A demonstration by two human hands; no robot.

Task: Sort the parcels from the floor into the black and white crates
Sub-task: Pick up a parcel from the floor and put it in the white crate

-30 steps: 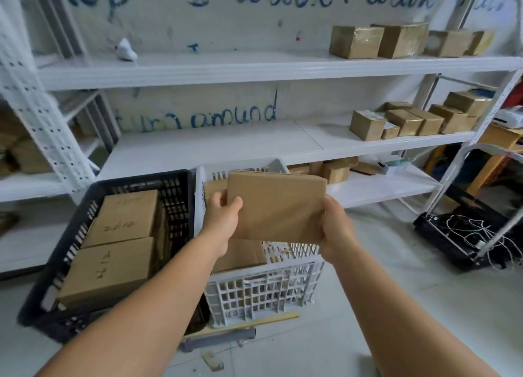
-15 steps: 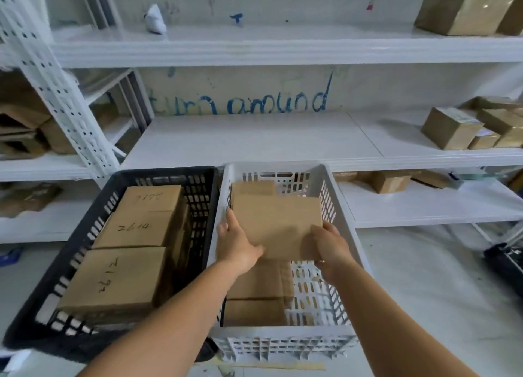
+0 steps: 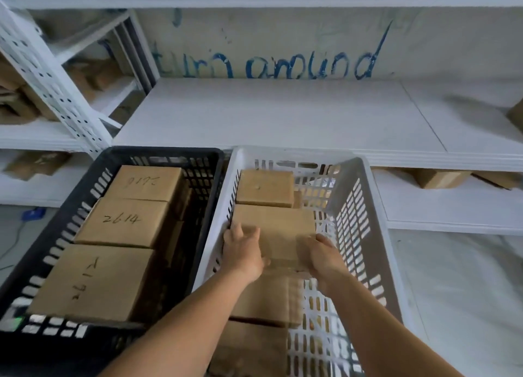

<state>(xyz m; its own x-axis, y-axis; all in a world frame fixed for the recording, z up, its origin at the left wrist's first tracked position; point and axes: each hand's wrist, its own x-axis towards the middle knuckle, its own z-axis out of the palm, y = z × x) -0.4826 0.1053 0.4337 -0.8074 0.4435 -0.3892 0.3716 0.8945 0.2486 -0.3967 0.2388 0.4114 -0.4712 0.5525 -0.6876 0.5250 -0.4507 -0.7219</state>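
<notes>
Both hands are inside the white crate (image 3: 365, 195), and they hold one brown parcel (image 3: 273, 226) between them. The left hand (image 3: 244, 253) has its fingers curled over the near left corner of the parcel, and the right hand (image 3: 322, 256) grips the near right corner in the same way. The parcel lies flat in the middle of the white crate, just in front of a smaller box (image 3: 264, 188) at the far wall, and over other cardboard boxes nearer to the person. I judge it is a stiff carton, not slippery and probably light, so a hold at two opposite edges is enough, and it can be laid down flat without care for breaking. To the left of the white crate, touching it, stands the black crate (image 3: 158, 154) with three parcels that have numbers written by hand.
</notes>
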